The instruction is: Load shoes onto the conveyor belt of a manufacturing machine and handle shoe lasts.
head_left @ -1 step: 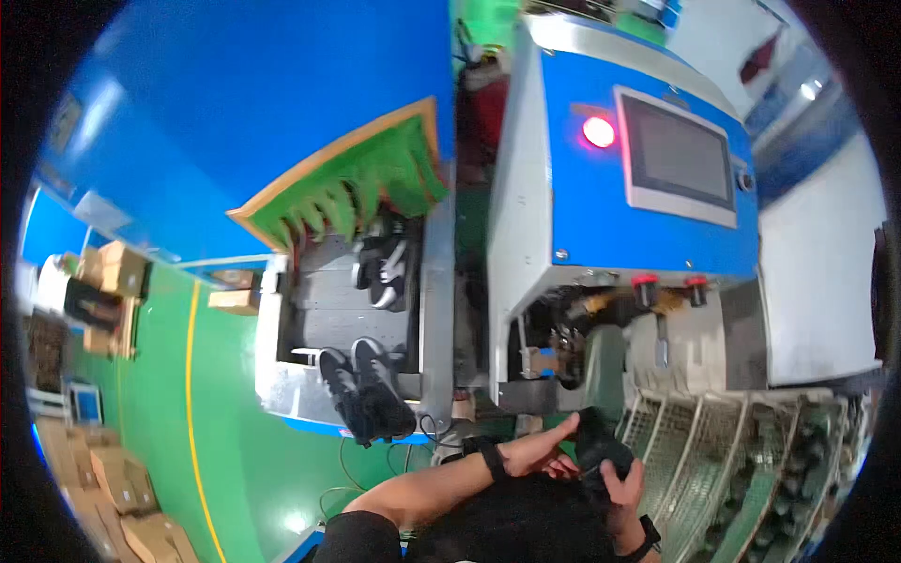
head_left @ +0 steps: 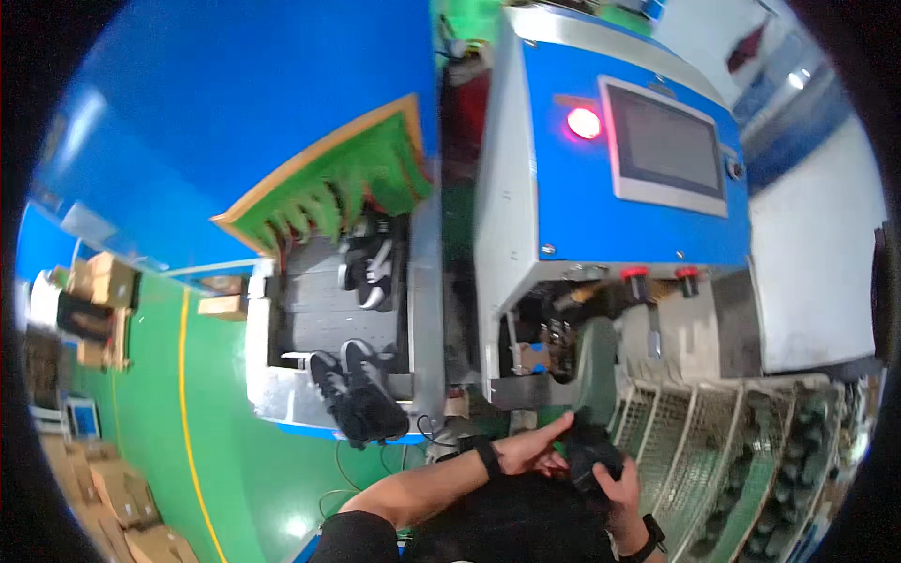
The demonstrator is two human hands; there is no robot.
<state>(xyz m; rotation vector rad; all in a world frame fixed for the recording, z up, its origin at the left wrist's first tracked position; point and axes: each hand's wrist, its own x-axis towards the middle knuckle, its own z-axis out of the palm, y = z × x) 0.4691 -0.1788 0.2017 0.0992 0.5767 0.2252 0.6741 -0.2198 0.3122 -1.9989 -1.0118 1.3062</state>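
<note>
Looking down from the head, you see a soft-looking dark thing (head_left: pixel 593 455), maybe a shoe, held low in front of the body, just this side of a green, foot-like block (head_left: pixel 595 371) on the big blue machine (head_left: pixel 572 206). The right hand (head_left: pixel 619 485) pinches its right side, thumb on top. The left hand (head_left: pixel 526 452) is at its left side, thumb stretched out and fingers curled; I can't tell if they grip, because the thing hides some of them. If the right hand let go too soon, the thing could slip and drop. It is close to the green block too, so a quick push could bump it, or bump knuckles. The wire rack (head_left: pixel 671 450) is close on the right, and an elbow or wristband could catch on its bars. On the left, two dark shoes (head_left: pixel 368 399) lie across the metal end (head_left: pixel 286 394) of the belt (head_left: pixel 319 300). They look near the edge, so a swinging left arm could knock them off.
</note>
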